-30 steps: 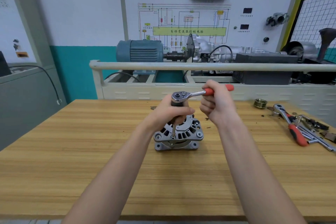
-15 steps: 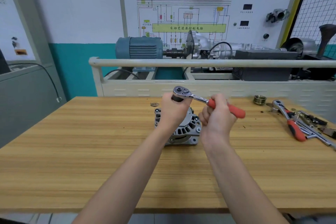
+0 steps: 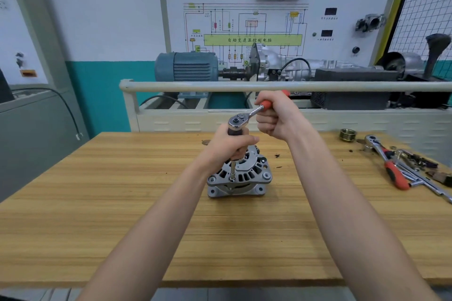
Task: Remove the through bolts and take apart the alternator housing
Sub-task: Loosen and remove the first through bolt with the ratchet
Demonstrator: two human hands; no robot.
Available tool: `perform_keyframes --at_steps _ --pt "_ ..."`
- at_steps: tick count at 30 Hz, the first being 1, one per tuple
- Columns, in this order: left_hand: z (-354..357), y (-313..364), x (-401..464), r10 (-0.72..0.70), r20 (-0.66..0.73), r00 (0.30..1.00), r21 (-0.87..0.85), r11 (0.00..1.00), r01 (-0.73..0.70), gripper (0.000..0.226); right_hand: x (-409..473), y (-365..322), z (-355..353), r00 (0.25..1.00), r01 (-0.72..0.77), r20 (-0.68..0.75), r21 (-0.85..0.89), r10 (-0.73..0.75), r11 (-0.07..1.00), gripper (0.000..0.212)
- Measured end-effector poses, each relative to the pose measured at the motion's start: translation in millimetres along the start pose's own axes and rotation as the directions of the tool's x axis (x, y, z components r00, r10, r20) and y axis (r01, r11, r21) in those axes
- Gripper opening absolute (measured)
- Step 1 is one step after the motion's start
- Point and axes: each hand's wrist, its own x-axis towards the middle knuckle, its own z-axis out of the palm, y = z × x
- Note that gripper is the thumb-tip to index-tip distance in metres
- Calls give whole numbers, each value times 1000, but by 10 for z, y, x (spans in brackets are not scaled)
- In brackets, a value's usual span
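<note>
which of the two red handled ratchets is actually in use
The ratchet over the alternator: the right hand grips its red handle, the left hand holds its extension. The other ratchet lies untouched on the bench's right side.

Grey cast-metal alternator housing (image 3: pixel 238 176): matt, ribbed. Chrome ratchet wrench (image 3: pixel 244 120): glossy head, orange grip, probably rubber or plastic. Light wooden workbench (image 3: pixel 122 203): smooth, striped grain, slight sheen.
</note>
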Motion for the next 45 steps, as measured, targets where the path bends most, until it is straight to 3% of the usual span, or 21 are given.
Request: perform_keyframes --at_steps 4,8,11,13,15,18,21,23,25,28,31,36,39,42,45 --pt "150 -65 7 55 -265 963 61 997 -41 42 -101 158 18 981 96 -186 179 -62 979 40" --pt "284 -102 5 108 -434 894 55 994 -94 39 -393 472 25 885 333 -424 288 -192 898 45" --pt "376 -140 9 139 -571 809 41 989 -142 43 -586 664 111 830 462 -487 329 -271 824 43" --pt "409 -165 -21 149 -599 786 46 987 -151 45 -618 674 98 843 455 -465 346 -271 821 45" --pt "360 -153 -61 136 -530 837 48 990 -130 42 -580 571 22 888 367 -401 318 -227 874 45" --pt "139 -52 -102 108 -212 971 123 989 -83 36 -419 344 -84 961 175 -250 222 -117 959 49" --pt "-21 58 -107 49 77 996 171 983 -61 37 -237 126 -99 999 2 -41 89 1 996 48" --pt "-2 61 -92 36 73 997 154 987 -47 41 -140 41 -98 997 -54 52 23 53 998 52" --pt "78 8 -79 54 -43 998 112 993 -49 42 -104 32 -82 997 -60 59 25 59 998 52" --pt "197 -103 -61 112 -261 959 90 992 -91 38 -169 150 -32 994 29 -111 171 -10 985 45" --pt "298 -148 -38 163 -412 897 70 987 -147 42 -328 377 -11 938 220 -327 295 -118 930 39" --pt "421 -181 8 144 -558 818 27 988 -155 52 -629 716 121 824 470 -511 378 -243 798 32" --pt "364 -163 -11 111 -488 866 22 993 -115 49 -600 667 78 849 426 -483 381 -217 821 34" --pt "118 -91 -52 104 -189 976 96 992 -87 34 -463 446 -27 932 253 -328 289 -153 924 48" --pt "-39 -3 -62 76 63 995 95 992 -82 31 -280 201 -91 993 60 -110 143 -44 988 49"
